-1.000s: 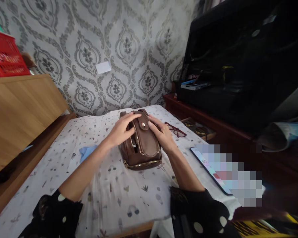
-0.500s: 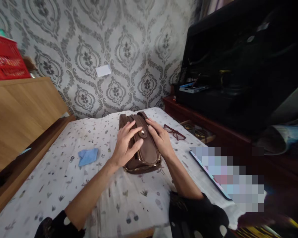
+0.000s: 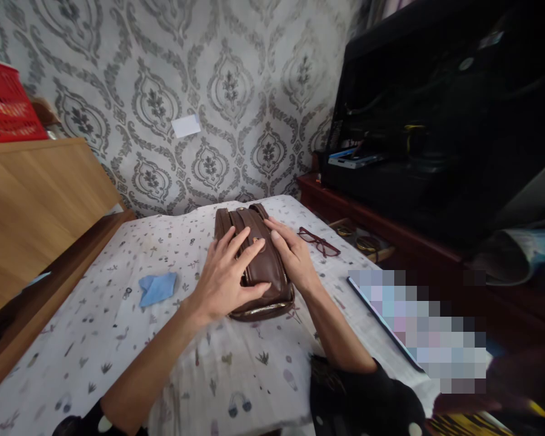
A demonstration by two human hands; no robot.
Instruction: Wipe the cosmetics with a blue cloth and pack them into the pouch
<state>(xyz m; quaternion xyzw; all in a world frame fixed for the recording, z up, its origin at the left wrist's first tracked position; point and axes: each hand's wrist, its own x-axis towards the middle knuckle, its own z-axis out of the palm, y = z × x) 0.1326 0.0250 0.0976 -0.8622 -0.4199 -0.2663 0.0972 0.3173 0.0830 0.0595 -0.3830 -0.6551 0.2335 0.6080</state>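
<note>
A brown leather bag (image 3: pixel 272 266) with gold zips lies on the patterned white sheet (image 3: pixel 131 357), its zipped end toward me. My left hand (image 3: pixel 229 272) rests on the bag's left side and top with fingers spread, partly covering the round metal snap. Along the bag's right side lies my right hand (image 3: pixel 293 251), fingers stretched out and touching its edge. Neither hand is closed around anything. A crumpled light blue cloth (image 3: pixel 158 289) lies to the left of the bag. Just right of my right hand are dark red eyeglasses (image 3: pixel 318 242).
At right lies a phone or tablet, its screen blurred out (image 3: pixel 386 324). Behind it stands a large black television (image 3: pixel 436 121) on a dark red cabinet (image 3: pixel 418 236). A wooden panel (image 3: pixel 40 200) carrying a red basket (image 3: pixel 9 106) rises at left. Patterned wallpaper (image 3: pixel 231 72) fills the back.
My left hand has slid lower and more to the left over the bag, with fingers wider apart. The right hand stays on the bag's right side. The view has shifted slightly.
</note>
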